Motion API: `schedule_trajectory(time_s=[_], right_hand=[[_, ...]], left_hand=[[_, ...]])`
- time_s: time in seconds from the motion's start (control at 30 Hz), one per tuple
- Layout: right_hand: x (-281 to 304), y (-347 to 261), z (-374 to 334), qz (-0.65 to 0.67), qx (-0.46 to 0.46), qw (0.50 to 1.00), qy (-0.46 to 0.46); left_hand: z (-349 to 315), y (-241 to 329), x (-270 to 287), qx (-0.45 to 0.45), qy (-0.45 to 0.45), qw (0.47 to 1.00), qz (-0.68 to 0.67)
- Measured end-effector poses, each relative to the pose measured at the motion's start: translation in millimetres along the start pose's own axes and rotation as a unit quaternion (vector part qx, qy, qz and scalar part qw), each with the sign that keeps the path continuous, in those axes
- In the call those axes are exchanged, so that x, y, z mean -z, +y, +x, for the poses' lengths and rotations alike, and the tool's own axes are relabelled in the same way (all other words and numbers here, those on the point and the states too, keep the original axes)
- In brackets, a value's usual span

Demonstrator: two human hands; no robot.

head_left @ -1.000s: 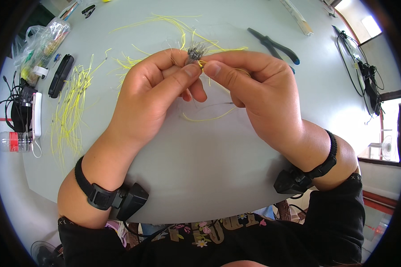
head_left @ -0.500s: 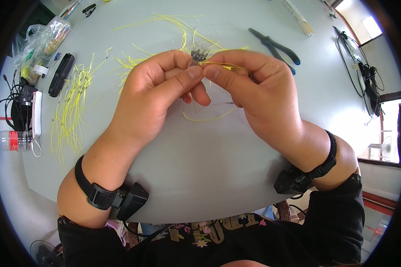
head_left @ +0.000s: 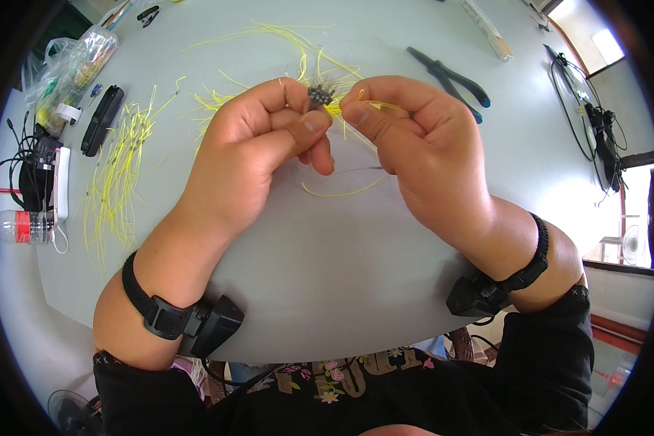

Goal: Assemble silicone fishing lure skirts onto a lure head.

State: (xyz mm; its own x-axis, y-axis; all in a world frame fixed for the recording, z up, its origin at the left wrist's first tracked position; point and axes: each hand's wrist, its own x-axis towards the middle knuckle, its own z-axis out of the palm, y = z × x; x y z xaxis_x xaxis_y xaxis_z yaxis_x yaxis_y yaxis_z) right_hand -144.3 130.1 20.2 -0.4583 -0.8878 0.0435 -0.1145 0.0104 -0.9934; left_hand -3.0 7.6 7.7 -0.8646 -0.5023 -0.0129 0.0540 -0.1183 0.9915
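My left hand point(head_left: 251, 149) is closed, its thumb and fingertips pinching a small bunch of fine strands with dark, bead-like ends point(head_left: 320, 94). To the right of that bunch, my right hand point(head_left: 429, 142) pinches a thin yellow wire point(head_left: 385, 105) between thumb and forefinger, with a small gap between the two hands. Behind my hands lies a loose spread of yellow wires point(head_left: 298, 51). A single curved yellow wire point(head_left: 334, 195) rests on the table below my fingers. The lower part of the bunch is hidden inside my left hand.
Another heap of yellow wires point(head_left: 120, 160) lies to the left, beside a black case point(head_left: 102, 120). Dark-handled pliers point(head_left: 447, 76) lie at the back right. A plastic bag point(head_left: 80, 65), a bottle point(head_left: 23, 227) and black cables point(head_left: 599, 131) sit toward the table's sides.
My right hand has drawn slightly away from my left, opening a gap between fingertips that were together. The dark-ended bunch has tipped a little and shows more plainly.
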Motion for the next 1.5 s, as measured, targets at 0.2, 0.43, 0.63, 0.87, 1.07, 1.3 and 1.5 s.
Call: schedule_trajectory(time_s=[0.2, 0.43, 0.63, 0.87, 1.07, 1.3, 1.5], right_hand=[[1, 3, 1, -0.018, 0.012, 1.0, -0.006], [2, 3, 4, -0.046, 0.024, 0.999, -0.005], [4, 2, 6, -0.056, 0.021, 0.998, 0.004], [4, 7, 11, -0.031, 0.036, 0.998, 0.028], [5, 6, 11, -0.021, 0.025, 0.999, 0.036], [7, 4, 11, -0.016, 0.01, 0.999, 0.029], [20, -9, 20, 0.049, -0.024, 0.996, 0.072]], left_hand=[[0, 1, -1, 0.001, 0.005, 1.0, -0.003], [2, 1, 0, 0.002, 0.007, 1.0, 0.012], [4, -1, 2, 0.003, 0.006, 1.0, 0.021], [4, -1, 2, 0.007, 0.011, 1.0, 0.006], [4, -2, 3, 0.006, 0.016, 1.0, -0.005], [4, -1, 3, 0.012, 0.022, 1.0, -0.004], [4, -2, 8, 0.003, 0.022, 1.0, -0.017]])
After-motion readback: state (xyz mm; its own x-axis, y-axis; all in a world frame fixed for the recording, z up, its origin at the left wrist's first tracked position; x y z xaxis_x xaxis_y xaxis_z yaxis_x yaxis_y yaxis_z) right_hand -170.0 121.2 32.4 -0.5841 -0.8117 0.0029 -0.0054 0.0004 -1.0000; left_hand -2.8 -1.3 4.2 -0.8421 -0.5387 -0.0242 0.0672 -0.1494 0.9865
